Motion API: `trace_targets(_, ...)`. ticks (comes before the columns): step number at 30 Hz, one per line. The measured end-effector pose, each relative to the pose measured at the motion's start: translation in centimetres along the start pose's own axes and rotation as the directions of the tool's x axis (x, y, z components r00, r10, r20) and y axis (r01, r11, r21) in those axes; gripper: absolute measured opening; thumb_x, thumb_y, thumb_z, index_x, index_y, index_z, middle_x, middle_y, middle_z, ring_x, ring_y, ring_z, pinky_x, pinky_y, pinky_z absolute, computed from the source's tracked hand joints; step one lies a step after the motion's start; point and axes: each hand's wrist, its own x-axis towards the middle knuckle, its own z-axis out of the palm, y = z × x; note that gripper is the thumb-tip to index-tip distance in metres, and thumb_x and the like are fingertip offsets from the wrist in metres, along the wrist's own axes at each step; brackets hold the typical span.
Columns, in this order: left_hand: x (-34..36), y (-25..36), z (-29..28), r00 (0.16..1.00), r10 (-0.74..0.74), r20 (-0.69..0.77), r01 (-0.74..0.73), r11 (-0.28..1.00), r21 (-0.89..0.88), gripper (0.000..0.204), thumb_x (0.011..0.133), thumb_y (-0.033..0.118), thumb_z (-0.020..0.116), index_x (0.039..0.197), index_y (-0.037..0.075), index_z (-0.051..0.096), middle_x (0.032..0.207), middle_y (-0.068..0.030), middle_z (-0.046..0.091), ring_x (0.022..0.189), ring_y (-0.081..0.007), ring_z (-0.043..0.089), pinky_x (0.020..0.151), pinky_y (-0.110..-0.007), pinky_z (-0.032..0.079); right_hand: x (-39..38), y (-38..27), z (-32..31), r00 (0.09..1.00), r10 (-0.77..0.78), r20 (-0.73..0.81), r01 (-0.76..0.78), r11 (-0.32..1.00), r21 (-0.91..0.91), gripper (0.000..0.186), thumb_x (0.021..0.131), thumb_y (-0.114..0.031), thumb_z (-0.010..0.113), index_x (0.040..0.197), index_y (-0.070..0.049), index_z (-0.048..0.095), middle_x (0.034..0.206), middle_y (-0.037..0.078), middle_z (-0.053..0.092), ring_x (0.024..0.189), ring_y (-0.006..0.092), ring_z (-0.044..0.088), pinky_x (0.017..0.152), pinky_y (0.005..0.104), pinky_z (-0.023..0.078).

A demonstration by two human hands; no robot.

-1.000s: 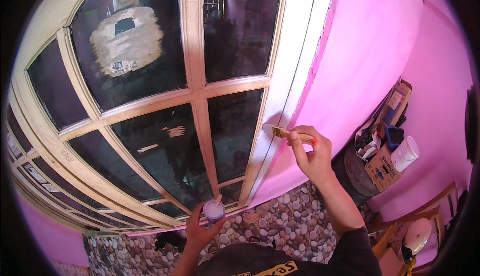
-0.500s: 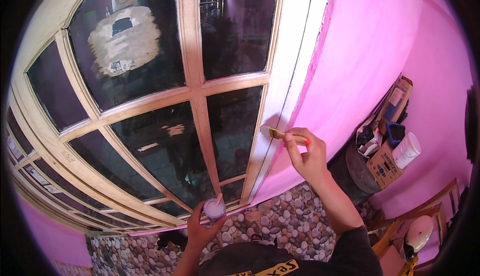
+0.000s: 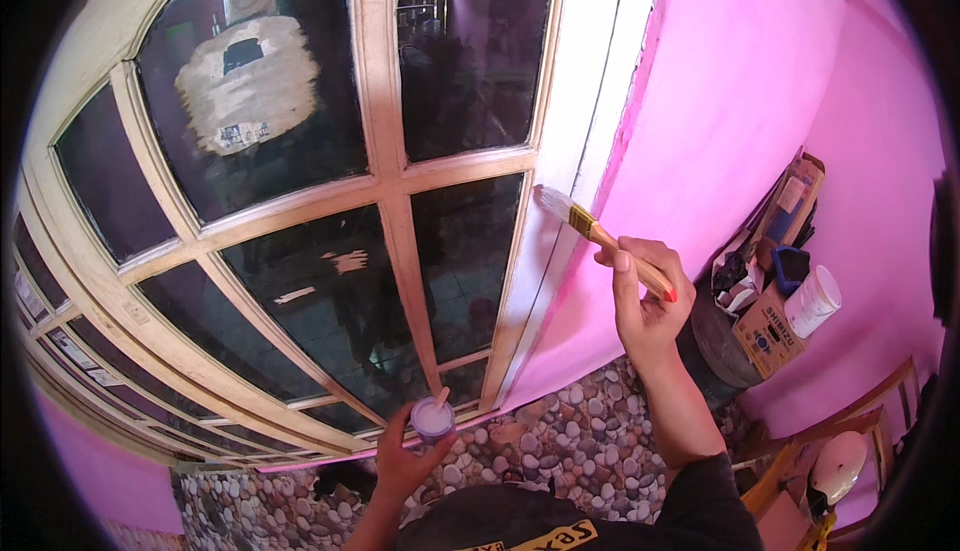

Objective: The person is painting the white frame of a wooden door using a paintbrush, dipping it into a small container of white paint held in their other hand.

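Gripped in my right hand (image 3: pixel 652 296) is a paintbrush (image 3: pixel 610 236) with a wooden, red-tipped handle and pale bristles. The bristle tip meets the white window frame (image 3: pixel 572 141) near the edge of a dark glass pane. Lower down, my left hand (image 3: pixel 405 456) is wrapped round a small cup of whitish paint (image 3: pixel 433 418). A wooden stick (image 3: pixel 441 397) leans out of the cup. Cream crossbars (image 3: pixel 385 186) divide the panes to the left of the brush.
Right of the frame is a pink wall (image 3: pixel 730 81). A dark drum (image 3: pixel 715 336), a cardboard box (image 3: pixel 768 336) and a white bucket (image 3: pixel 814 301) stand in the corner. Nearer lies a pale helmet (image 3: pixel 838 466) by wooden furniture. The floor has a pebble pattern (image 3: pixel 590 441).
My right hand has shifted right, and the brush tip now touches higher up the frame, with more of the brush showing. My left hand with the cup has barely moved.
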Motion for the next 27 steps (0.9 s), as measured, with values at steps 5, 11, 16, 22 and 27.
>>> trace_targets(5,0.3,0.4,-0.1,1.0,0.012,0.003,-0.012,1.0,0.012,0.07,0.073,0.027,0.093,0.128,-0.002,0.06,0.118,-0.0164,0.068,0.112,-0.0252,0.066,0.1,-0.038,0.05,-1.0,0.1,0.1,0.993,0.109,-0.044,-0.109,0.994,0.005,0.011,0.094,0.001,0.07,0.098,0.005,0.061,0.089,0.015,0.071,0.079,0.0145,0.07,0.072,0.0268,0.055)
trace_targets(11,0.4,0.4,-0.2,1.0,0.013,-0.002,-0.013,1.0,-0.01,0.072,0.073,0.026,0.093,0.13,-0.002,0.058,0.119,-0.0164,0.069,0.112,-0.0255,0.067,0.099,-0.038,0.051,-4.1,-0.7,0.9,0.929,0.37,-0.014,-0.351,0.892,0.286,0.011,0.098,-0.004,0.066,0.101,0.005,0.06,0.09,0.012,0.069,0.081,0.0159,0.069,0.071,0.0294,0.058)
trace_targets(16,1.0,0.0,0.2,0.999,0.048,-0.016,-0.047,0.999,0.011,0.073,0.073,0.025,0.093,0.131,-0.002,0.057,0.12,-0.0166,0.068,0.113,-0.0252,0.067,0.098,-0.038,0.051,-6.6,-3.2,0.0,0.895,0.431,0.115,-0.442,0.819,0.366,0.013,0.1,-0.003,0.062,0.109,0.006,0.059,0.1,0.015,0.061,0.075,0.0175,0.066,0.066,0.0307,0.058)
trace_targets(22,2.2,0.5,0.5,0.991,0.134,-0.012,-0.135,0.99,-0.029,0.072,0.075,0.025,0.091,0.133,0.0,0.057,0.12,-0.0151,0.068,0.111,-0.0226,0.066,0.097,-0.036,0.051,-8.6,-7.1,-0.7,0.845,0.442,0.3,-0.527,0.781,0.336,0.01,0.097,-0.002,0.065,0.105,0.004,0.063,0.086,0.013,0.066,0.073,0.0153,0.066,0.063,0.0271,0.054)
trace_targets(27,2.9,2.0,0.4,0.992,0.116,0.043,-0.111,0.989,-0.098,0.07,0.078,0.025,0.089,0.135,0.001,0.056,0.123,-0.0175,0.065,0.116,-0.0288,0.063,0.101,-0.039,0.048,-8.8,-8.0,0.0,0.797,0.417,0.437,-0.499,0.862,0.086,0.008,0.093,-0.002,0.07,0.099,0.001,0.066,0.085,0.01,0.07,0.069,0.0121,0.064,0.063,0.0239,0.05)
